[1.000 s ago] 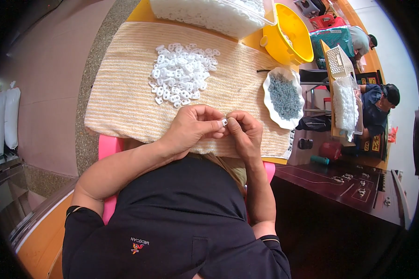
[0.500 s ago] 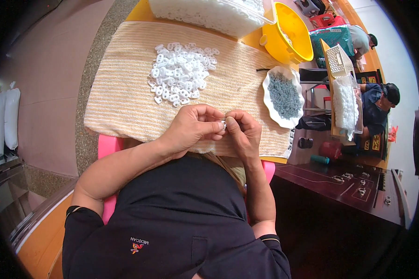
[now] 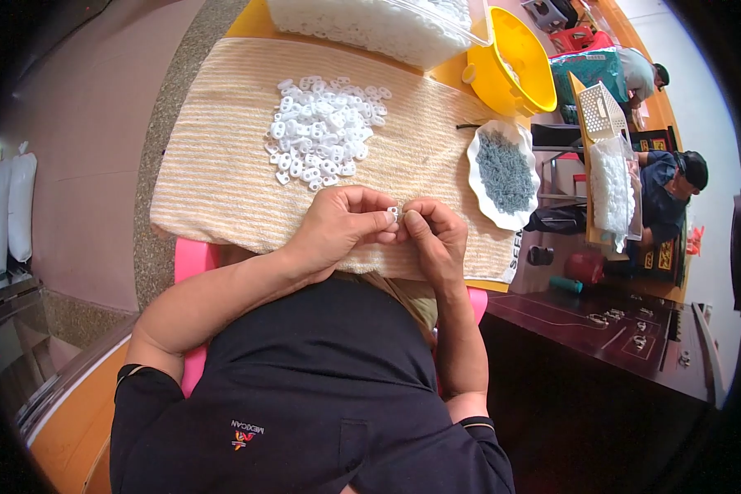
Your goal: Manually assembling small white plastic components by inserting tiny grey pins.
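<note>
Between thumb and fingers, my left hand (image 3: 337, 226) pinches a small white plastic piece (image 3: 394, 212) with holes in it. My right hand (image 3: 438, 243) meets it there, thumb and forefinger pressed together at the piece's edge; whatever they hold is too small to make out. Both hands are just above the near part of a striped beige towel (image 3: 214, 148). Beyond them lies a loose pile of similar white plastic pieces (image 3: 321, 132). To the right, a white wavy-rimmed plate (image 3: 474, 177) carries a heap of tiny grey parts (image 3: 506, 173) that look like springs.
At the table's far edge stands a clear bin (image 3: 370, 33) full of white pieces, with a yellow basin (image 3: 487, 78) beside it. A short black strip (image 3: 468, 126) lies near the plate. Farther right, a person (image 3: 663, 177) sits by another filled clear container (image 3: 613, 189).
My two hands stay together, with the fingers shifting slightly at the white piece. More of the piece shows now, and the right hand has moved a touch to the right.
</note>
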Available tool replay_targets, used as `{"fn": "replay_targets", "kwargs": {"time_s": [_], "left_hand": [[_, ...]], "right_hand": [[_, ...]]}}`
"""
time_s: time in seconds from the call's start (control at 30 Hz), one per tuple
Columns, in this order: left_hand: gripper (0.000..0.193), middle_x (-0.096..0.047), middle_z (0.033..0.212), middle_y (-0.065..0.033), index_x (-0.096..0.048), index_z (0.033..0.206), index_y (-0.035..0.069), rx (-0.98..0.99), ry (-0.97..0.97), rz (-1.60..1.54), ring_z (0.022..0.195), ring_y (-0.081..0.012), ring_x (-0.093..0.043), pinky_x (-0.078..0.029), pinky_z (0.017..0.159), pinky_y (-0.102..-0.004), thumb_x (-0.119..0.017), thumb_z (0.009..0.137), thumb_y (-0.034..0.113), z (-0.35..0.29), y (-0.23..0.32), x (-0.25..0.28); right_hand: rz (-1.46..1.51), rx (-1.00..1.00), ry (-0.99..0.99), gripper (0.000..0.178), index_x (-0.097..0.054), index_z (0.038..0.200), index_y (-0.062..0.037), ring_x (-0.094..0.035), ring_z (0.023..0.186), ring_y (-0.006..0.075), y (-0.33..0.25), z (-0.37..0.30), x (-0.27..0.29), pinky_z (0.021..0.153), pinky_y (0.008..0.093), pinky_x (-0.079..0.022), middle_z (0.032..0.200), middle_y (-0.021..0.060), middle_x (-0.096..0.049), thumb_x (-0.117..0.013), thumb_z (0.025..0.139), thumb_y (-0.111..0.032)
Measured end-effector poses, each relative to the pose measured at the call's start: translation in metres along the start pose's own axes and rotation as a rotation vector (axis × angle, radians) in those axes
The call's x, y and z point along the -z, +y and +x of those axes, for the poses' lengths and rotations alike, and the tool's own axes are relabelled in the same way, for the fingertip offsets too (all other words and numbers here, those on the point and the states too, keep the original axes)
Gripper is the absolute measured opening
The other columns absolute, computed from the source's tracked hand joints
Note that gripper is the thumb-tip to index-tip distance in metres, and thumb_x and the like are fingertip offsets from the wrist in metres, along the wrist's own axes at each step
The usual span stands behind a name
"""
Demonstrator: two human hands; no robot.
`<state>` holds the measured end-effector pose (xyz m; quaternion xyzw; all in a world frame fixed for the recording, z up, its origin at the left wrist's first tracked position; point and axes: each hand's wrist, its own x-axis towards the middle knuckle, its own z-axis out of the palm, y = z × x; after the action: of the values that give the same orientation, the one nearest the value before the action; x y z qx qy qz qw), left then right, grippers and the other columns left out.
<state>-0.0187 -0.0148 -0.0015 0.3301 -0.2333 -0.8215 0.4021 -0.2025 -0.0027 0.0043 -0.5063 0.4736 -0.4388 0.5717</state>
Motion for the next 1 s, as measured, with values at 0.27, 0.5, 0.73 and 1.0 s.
{"fn": "replay_targets", "kwargs": {"time_s": [0.27,0.5,0.73,1.0], "left_hand": [[0.018,-0.064,0.094,-0.0098,-0.06,0.105,-0.004,0.002,-0.003,-0.012,0.084,-0.0154,-0.065,-0.057,0.078,-0.0275,-0.062,0.087,0.0,-0.0001,0.0003,-0.0002],[0.018,-0.065,0.094,-0.0102,-0.06,0.104,-0.004,0.003,0.008,0.009,0.084,-0.016,-0.066,-0.057,0.077,-0.0273,-0.063,0.087,0.001,0.0012,-0.0008,0.0006],[0.019,-0.066,0.093,-0.0112,-0.06,0.105,-0.005,-0.006,0.01,0.026,0.083,-0.0171,-0.067,-0.057,0.077,-0.0275,-0.064,0.087,0.001,0.0007,-0.0005,0.0002],[0.018,-0.066,0.092,-0.0115,-0.061,0.104,-0.005,-0.014,0.007,0.037,0.082,-0.017,-0.067,-0.057,0.076,-0.0271,-0.064,0.087,0.001,0.0005,-0.0013,-0.0005]], "right_hand": [[-0.023,-0.021,-0.003,0.009,-0.06,0.092,0.0032,-0.059,0.068,0.0076,-0.0082,-0.0005,-0.0055,0.064,0.0206,-0.051,0.081,0.0032,-0.062,-0.056,0.094,-0.005],[-0.108,0.007,-0.014,0.011,-0.06,0.092,0.0039,-0.061,0.068,0.0086,-0.0029,0.0004,-0.0018,0.064,0.0214,-0.052,0.081,0.0036,-0.062,-0.056,0.095,-0.006],[-0.105,0.03,-0.026,0.011,-0.06,0.092,0.0041,-0.061,0.071,0.0081,-0.0011,0.0008,-0.0012,0.064,0.0213,-0.053,0.082,0.003,-0.061,-0.056,0.095,-0.006],[-0.161,0.033,0.004,0.009,-0.062,0.089,0.0032,-0.058,0.069,0.0064,-0.0093,0.0001,-0.0063,0.063,0.0194,-0.049,0.08,0.0009,-0.062,-0.058,0.093,-0.004]]}}
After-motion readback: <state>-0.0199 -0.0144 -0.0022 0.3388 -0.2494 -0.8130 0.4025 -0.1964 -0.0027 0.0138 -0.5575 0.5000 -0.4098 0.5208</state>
